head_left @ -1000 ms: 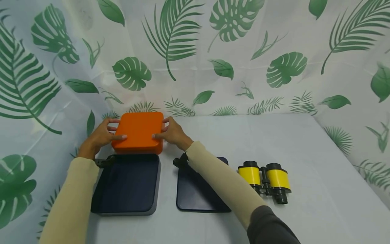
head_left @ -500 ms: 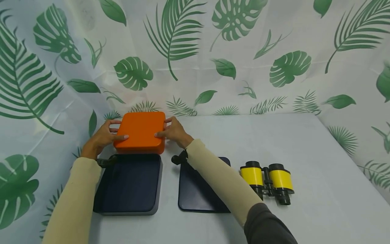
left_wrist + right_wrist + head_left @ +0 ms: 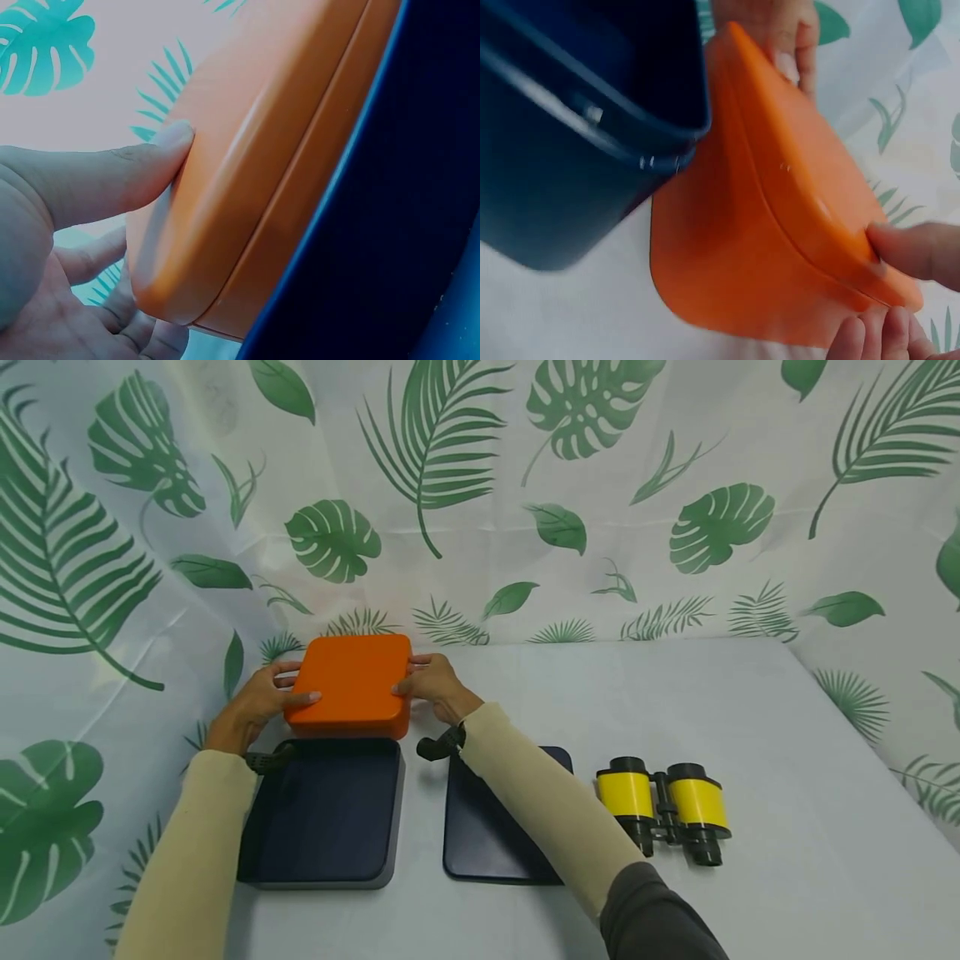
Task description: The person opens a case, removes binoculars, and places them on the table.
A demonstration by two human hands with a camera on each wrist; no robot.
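Note:
In the head view an orange box (image 3: 351, 681) with rounded corners sits at the back left, directly behind a dark blue open box (image 3: 322, 818). A seam runs round its side below the top, and its lid lies flat on it. My left hand (image 3: 258, 703) grips its left side, thumb on the top and fingers down the side. On the opposite side my right hand (image 3: 438, 687) holds it the same way, with the thumb (image 3: 915, 251) over the top edge and fingertips (image 3: 874, 334) low on the side near the seam.
A flat dark blue lid (image 3: 495, 835) lies right of the open box, partly hidden under my right forearm. Yellow and black binoculars (image 3: 663, 806) lie farther right on the white table (image 3: 795, 877). Leaf-printed cloth (image 3: 480, 485) stands close behind the orange box.
The head view has turned slightly, so everything sits a little farther right. My right thumb has slid outward toward the box's right edge. The box stays behind the open one.

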